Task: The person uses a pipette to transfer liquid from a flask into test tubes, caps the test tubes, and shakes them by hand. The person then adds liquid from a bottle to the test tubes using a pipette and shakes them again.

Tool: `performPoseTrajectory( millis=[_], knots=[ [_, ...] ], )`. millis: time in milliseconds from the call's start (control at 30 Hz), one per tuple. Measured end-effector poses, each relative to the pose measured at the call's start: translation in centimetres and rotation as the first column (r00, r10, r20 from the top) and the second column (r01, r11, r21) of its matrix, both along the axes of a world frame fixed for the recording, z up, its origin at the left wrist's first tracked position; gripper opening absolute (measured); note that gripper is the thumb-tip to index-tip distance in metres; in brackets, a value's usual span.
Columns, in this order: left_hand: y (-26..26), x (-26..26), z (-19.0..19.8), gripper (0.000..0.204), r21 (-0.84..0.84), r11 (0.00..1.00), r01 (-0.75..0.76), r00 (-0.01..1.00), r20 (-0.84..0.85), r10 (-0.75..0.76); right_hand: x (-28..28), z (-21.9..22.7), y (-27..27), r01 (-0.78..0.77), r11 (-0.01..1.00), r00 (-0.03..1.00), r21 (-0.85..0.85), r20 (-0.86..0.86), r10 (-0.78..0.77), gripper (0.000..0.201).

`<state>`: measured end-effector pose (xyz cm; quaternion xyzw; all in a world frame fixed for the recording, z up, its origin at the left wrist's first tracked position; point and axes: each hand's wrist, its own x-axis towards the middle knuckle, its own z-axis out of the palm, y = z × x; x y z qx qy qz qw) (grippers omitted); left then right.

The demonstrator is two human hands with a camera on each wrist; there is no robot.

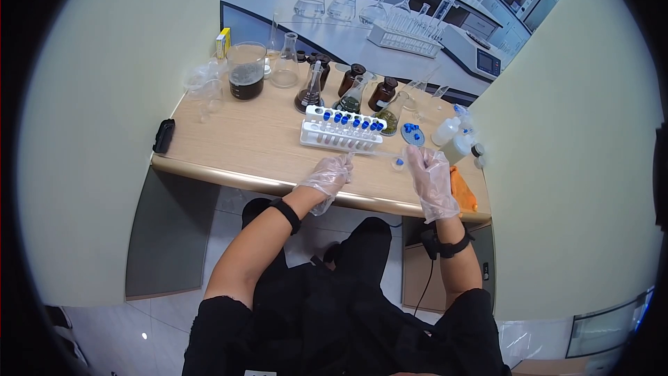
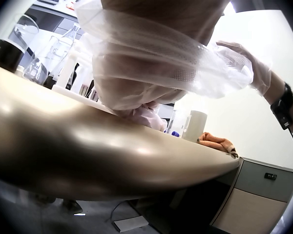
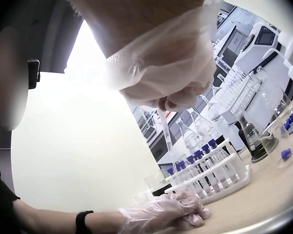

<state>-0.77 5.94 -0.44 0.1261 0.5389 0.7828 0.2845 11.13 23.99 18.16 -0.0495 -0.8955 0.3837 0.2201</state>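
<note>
My gloved right hand (image 1: 429, 177) is raised over the right part of the table and pinches a thin translucent dropper (image 3: 165, 129). In the head view the dropper slants left toward my gloved left hand (image 1: 330, 175). That left hand stays low over the tabletop with curled fingers, just in front of a white test tube rack (image 1: 306, 138); I cannot tell what lies inside its grip. Blue-capped tubes (image 3: 198, 155) fill the rack's back row, with several tubes in front of them. A loose blue cap (image 3: 286, 154) lies to the right, near a dish of blue caps (image 1: 412, 134).
Behind the rack stand flasks with dark liquid (image 1: 307, 97) and brown bottles (image 1: 383, 94). A beaker of black liquid (image 1: 246, 80) is at the left. White plastic bottles (image 1: 456, 147) and an orange cloth (image 1: 460, 191) lie at the right, near the table's front edge (image 1: 278, 188).
</note>
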Motion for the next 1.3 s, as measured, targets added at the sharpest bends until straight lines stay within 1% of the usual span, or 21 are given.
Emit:
performPoseTrajectory(
  millis=[100, 167, 200, 233, 300, 333, 400, 467, 533, 567, 600, 633, 700, 733, 867, 933, 1033, 1100, 1167, 1233, 1300],
  knots=[
    [-0.1, 0.1, 0.2, 0.029, 0.012, 1.0, -0.003, 1.0, 0.03, 0.003, 0.1, 0.7, 0.2, -0.001, 0.998, 1.0, -0.067, 0.0, 0.001, 0.045],
    [-0.2, 0.1, 0.2, 0.029, 0.004, 1.0, -0.013, 1.0, 0.028, 0.013, -0.3, 1.1, 0.8, 0.104, 0.992, 0.983, -0.074, -0.144, -0.114, 0.043],
    [-0.2, 0.1, 0.1, 0.029, -0.009, 1.0, -0.003, 1.0, 0.001, 0.003, -0.3, 1.5, 1.2, 0.2, 0.975, 0.97, -0.1, -0.119, -0.212, 0.033],
    [-0.2, 0.1, 0.0, 0.029, -0.022, 1.0, 0.007, 1.0, -0.026, -0.008, -0.6, 1.8, 1.5, 0.2, 0.975, 0.97, -0.099, -0.117, -0.211, 0.033],
    [-0.4, 0.0, -0.1, 0.028, -0.044, 0.999, 0.015, 0.998, -0.058, -0.017, -1.6, 2.7, 2.5, 0.293, 0.95, 0.874, 0.103, -0.431, -0.224, 0.025],
    [-0.4, 0.0, -0.2, 0.028, -0.067, 0.998, 0.02, 0.995, -0.091, -0.026, -2.2, 3.1, 3.3, 0.295, 0.95, 0.874, 0.102, -0.43, -0.225, 0.025],
    [-0.3, 0.2, 0.2, 0.026, -0.046, 0.999, 0.014, 0.999, -0.048, -0.016, -3.6, 3.7, 4.7, 0.415, 0.894, 0.859, 0.17, -0.398, -0.323, 0.024],
    [-0.7, 0.6, 1.3, 0.025, -0.022, 1.0, 0.002, 1.0, -0.008, -0.002, -5.6, 4.2, 5.0, 0.395, 0.911, 0.861, 0.116, -0.393, -0.324, 0.025],
    [-1.1, 1.1, 2.1, 0.021, -0.117, 0.993, -0.001, 0.991, -0.135, -0.015, -7.5, 4.4, 5.3, 0.374, 0.926, 0.861, 0.058, -0.393, -0.323, 0.026],
    [-1.1, 0.9, 1.8, 0.021, -0.117, 0.993, -0.001, 0.99, -0.143, -0.016, -8.3, 4.3, 5.6, 0.431, 0.883, 0.863, 0.186, -0.37, -0.343, 0.027],
    [-0.9, 0.4, 1.2, 0.019, -0.072, 0.997, 0.028, 0.998, -0.062, -0.033, -9.0, 4.2, 6.0, 0.481, 0.82, 0.859, 0.31, -0.352, -0.371, 0.029],
    [-0.6, 0.0, 0.5, 0.017, -0.025, 0.998, 0.052, 0.998, 0.019, -0.052, -9.8, 3.7, 6.7, 0.488, 0.818, 0.854, 0.306, -0.36, -0.375, 0.029],
    [-0.6, -0.1, 0.2, 0.017, -0.04, 0.998, 0.054, 0.999, -0.005, -0.055, -11.5, 2.7, 7.8, 0.465, 0.763, 0.881, 0.449, -0.32, -0.348, 0.031],
    [-1.0, 0.3, 1.1, 0.018, -0.067, 0.997, 0.046, 0.998, -0.028, -0.048, -12.1, 3.0, 7.5, 0.46, 0.763, 0.887, 0.454, -0.267, -0.376, 0.032],
    [-1.2, 0.8, 1.9, 0.02, -0.166, 0.986, 0.008, 0.993, -0.111, -0.027, -15.2, 2.5, 7.9, 0.415, 0.818, 0.91, 0.399, -0.156, -0.385, 0.036],
    [-1.3, 0.8, 1.9, 0.019, -0.208, 0.978, 0.0, 0.985, -0.166, -0.036, -17.7, 1.0, 9.2, 0.363, 0.911, 0.922, 0.195, -0.216, -0.321, 0.041],
    [-1.3, 0.6, 1.5, 0.018, -0.227, 0.974, -0.003, 0.978, -0.202, -0.044, -16.9, 0.6, 9.7, 0.274, 0.958, 0.955, 0.079, -0.141, -0.261, 0.047],
    [-1.1, 0.4, 1.1, 0.017, -0.203, 0.979, 0.007, 0.982, -0.184, -0.045, -15.1, 0.8, 8.5, 0.294, 0.951, 0.945, 0.098, -0.175, -0.275, 0.044],
    [-1.1, 0.2, 0.7, 0.015, -0.234, 0.972, 0.0, 0.965, -0.256, -0.062, -12.6, 1.6, 7.2, 0.323, 0.94, 0.932, 0.114, -0.209, -0.295, 0.041],
    [-0.7, -0.5, -0.4, 0.013, -0.266, 0.964, 0.004, 0.963, -0.26, -0.076, -10.0, 2.5, 6.3, 0.273, 0.932, 0.946, 0.237, 0.107, -0.305, 0.035],
    [-0.4, -0.5, -1.0, 0.012, -0.298, 0.955, 0.005, 0.96, -0.265, -0.088, -8.9, -1.2, 7.7, 0.236, 0.926, 0.943, 0.294, 0.162, -0.292, 0.033]
  ],
)
